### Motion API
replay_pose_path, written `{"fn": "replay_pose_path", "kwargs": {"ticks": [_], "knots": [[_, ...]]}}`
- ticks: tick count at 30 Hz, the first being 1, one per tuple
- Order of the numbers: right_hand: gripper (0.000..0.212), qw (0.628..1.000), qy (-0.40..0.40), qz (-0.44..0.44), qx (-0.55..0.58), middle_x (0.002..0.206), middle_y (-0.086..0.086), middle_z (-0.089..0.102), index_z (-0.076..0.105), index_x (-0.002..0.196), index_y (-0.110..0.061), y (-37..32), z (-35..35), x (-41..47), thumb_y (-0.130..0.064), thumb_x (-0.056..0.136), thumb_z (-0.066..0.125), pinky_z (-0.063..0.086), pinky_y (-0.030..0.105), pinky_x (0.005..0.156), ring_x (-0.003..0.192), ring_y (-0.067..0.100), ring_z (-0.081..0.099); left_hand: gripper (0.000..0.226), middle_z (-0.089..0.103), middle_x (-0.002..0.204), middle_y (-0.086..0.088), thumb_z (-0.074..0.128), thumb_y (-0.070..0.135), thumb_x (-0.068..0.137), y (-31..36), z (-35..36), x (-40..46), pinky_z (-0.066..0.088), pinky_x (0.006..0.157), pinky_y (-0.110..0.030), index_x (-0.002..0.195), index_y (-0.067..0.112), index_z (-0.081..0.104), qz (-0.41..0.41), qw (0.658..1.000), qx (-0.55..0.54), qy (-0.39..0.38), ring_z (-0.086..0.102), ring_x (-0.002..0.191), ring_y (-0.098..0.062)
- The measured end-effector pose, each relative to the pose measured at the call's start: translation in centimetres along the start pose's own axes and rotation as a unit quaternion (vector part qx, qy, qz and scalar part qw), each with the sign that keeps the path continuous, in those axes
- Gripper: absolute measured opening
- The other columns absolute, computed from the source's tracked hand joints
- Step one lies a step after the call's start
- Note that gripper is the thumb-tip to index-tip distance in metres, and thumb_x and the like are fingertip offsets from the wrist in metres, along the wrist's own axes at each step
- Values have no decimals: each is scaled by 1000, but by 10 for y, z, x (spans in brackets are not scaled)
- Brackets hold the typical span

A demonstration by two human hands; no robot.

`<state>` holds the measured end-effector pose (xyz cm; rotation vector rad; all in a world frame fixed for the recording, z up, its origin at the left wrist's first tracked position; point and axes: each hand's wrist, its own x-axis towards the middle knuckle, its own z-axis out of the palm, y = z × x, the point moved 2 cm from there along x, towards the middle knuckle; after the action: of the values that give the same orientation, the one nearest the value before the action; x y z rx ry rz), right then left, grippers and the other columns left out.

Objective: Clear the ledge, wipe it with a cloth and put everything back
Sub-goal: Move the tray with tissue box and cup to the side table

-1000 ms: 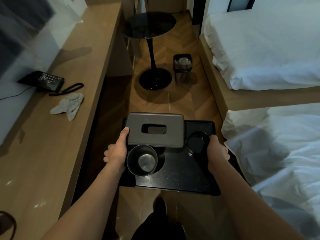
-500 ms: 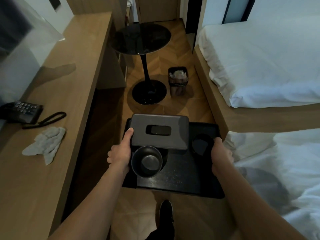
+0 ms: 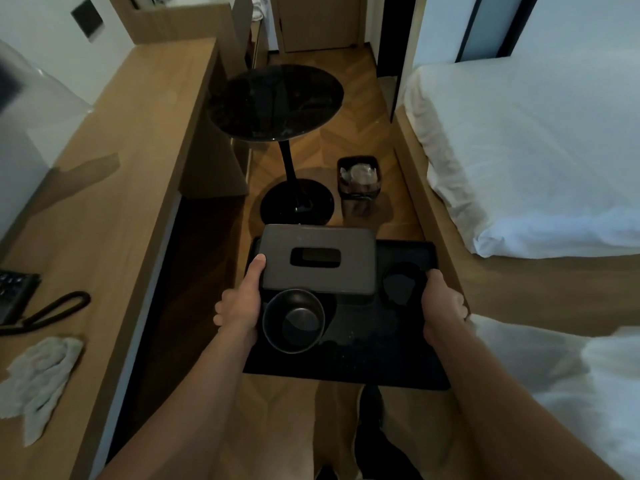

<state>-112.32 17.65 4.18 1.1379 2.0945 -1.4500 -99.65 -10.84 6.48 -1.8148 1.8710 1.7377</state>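
Tray (image 3: 363, 362), black, carried level over the wood floor between ledge (image 3: 114, 216) and beds. Left hand (image 3: 239, 306) grips its left edge, thumb lying up against the side of the tissue box (image 3: 318, 259). Right hand (image 3: 441, 306) grips the right edge, thumb on top. Tissue box sits at the tray's far left; bowl (image 3: 293, 320) just in front of it, near the left hand; a dark cup (image 3: 400, 284) at the far right. Grey cloth (image 3: 38, 379) lies crumpled on the ledge, near a phone (image 3: 14, 296) and its cord.
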Motion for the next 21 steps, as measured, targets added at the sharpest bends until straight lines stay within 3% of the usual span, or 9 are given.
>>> {"fn": "replay_pose_path", "kwargs": {"ticks": [5, 12, 21], "knots": [[87, 999, -20, -23, -11, 151, 16, 30, 26, 151, -4, -73, 42, 39, -61, 88, 46, 35, 51, 110, 132, 37, 37, 151, 41, 147, -14, 57, 105, 34, 56, 29, 41, 40, 109, -55, 151, 12, 36, -20, 998, -58, 17, 42, 130, -39], [88, 997, -45, -32, -51, 150, 15, 30, 25, 151, -6, -160, 115, 72, -62, 86, 44, 36, 51, 109, 130, 37, 38, 125, 34, 153, -17, 52, 95, 65, 129, 41, 104, 35, 109, -51, 153, 8, 34, -10, 997, -58, 44, 34, 136, -40], [92, 996, -54, -35, -54, 146, 16, 36, 31, 148, -7, -274, 269, 95, -66, 78, 44, 39, 52, 107, 126, 38, 42, 123, 29, 158, -16, 50, 94, 68, 247, 33, 241, 28, 115, -53, 153, 7, 34, -27, 994, -65, 84, 24, 144, -39]]}}
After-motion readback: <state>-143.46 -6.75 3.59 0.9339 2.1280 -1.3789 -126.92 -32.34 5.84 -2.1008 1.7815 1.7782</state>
